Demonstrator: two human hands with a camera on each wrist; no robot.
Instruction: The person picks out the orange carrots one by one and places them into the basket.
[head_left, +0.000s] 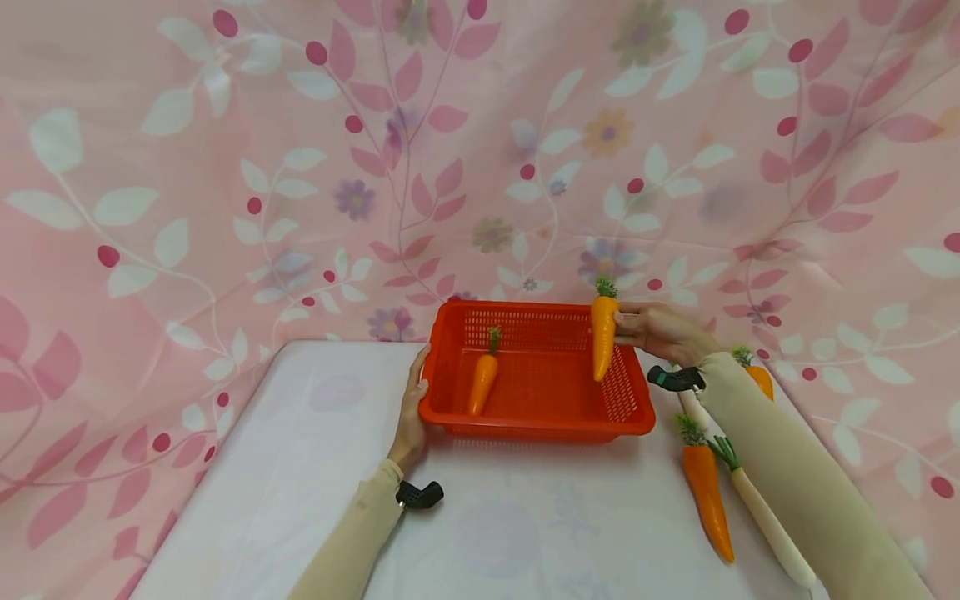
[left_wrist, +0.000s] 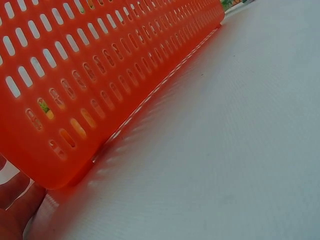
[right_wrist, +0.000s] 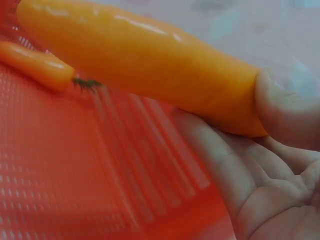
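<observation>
My right hand (head_left: pixel 660 331) pinches a yellow-orange carrot (head_left: pixel 602 333) between thumb and fingers, over the right part of a red plastic basket (head_left: pixel 536 429). The held carrot's green top points up and its tip hangs down in the head view. In the right wrist view its smooth body (right_wrist: pixel 150 60) crosses above the basket. My left hand (head_left: pixel 410 417) holds the basket's left side, fingers along the outer wall and thumb at the rim. Inside the basket, at its left, lies another orange carrot (head_left: pixel 483 383) with a green top.
Right of the basket, on the white table (head_left: pixel 300 467), lie an orange carrot (head_left: pixel 707 500) and a long white radish (head_left: pixel 772 521). Another white piece (head_left: pixel 693 408) and an orange vegetable (head_left: pixel 761 381) are partly behind the right arm. A pink floral cloth (head_left: pixel 465 167) hangs behind.
</observation>
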